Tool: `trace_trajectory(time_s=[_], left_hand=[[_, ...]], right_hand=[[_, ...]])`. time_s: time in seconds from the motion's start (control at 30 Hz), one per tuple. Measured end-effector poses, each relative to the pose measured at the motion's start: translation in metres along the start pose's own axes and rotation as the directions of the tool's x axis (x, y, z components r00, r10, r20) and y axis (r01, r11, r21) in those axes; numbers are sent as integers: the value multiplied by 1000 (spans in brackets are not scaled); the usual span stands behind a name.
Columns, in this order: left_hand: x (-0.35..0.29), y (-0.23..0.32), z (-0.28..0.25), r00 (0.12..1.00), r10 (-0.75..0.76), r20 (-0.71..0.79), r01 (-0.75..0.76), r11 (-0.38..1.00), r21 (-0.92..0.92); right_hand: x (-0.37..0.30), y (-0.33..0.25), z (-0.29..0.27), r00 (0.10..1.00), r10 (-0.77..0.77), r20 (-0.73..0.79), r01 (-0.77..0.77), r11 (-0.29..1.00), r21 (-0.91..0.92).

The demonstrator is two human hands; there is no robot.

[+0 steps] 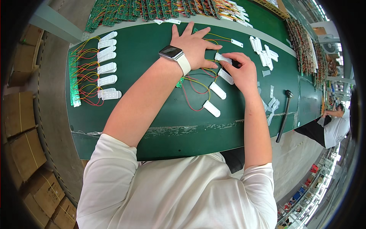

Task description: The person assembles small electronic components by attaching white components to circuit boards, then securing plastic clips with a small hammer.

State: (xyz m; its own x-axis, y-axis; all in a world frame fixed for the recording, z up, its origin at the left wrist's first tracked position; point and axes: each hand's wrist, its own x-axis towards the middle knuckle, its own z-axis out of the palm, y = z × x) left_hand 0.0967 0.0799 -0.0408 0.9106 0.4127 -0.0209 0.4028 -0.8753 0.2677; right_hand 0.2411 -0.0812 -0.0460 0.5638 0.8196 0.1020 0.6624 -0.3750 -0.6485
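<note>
My left hand (192, 47) lies spread over a green circuit board (179, 82), fingers stretched out, with a watch on its wrist. Most of the board is hidden beneath the hand and wrist. Beside it my right hand (241, 68) pinches a small white plastic piece (222, 58) between thumb and fingertips. Just below that piece lie wired white plastic pieces: one (226, 76) by the right thumb, a second (218, 91), and a third (211, 108) nearest me. Red and yellow wires (196, 79) run to them from under my left hand. Farther back rests a wired white strip (237, 43).
At the left stands a row of wired white pieces (107, 68) beside green boards (73, 80). Loose white pieces (263, 51), transparent plastic bits (271, 104) and a black-handled tool (284, 116) lie at the right. Stacked boards (152, 9) line the back; a person (335, 126) sits far right.
</note>
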Motion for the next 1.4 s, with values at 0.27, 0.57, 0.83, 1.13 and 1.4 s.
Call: trace_trajectory(time_s=[0.27,0.57,0.83,1.13,1.4], left_hand=[[-1,-1,1,1000,-5,-16,5,1000,-12],[5,7,7,999,42,-23,-42,999,-10],[4,-4,5,998,32,-57,-30,999,39],[9,3,10,998,32,-49,-32,999,4],[0,0,2,999,-9,-32,10,1000,28]], right_hand=[[-2,1,4,999,-23,-24,23,1000,6],[-27,2,-44,963,-138,-230,110,985,-132],[-165,134,-166,713,262,-651,-640,623,-450],[-224,188,-205,829,317,-460,-517,748,-416],[-199,29,-107,837,504,-212,-263,711,652]])
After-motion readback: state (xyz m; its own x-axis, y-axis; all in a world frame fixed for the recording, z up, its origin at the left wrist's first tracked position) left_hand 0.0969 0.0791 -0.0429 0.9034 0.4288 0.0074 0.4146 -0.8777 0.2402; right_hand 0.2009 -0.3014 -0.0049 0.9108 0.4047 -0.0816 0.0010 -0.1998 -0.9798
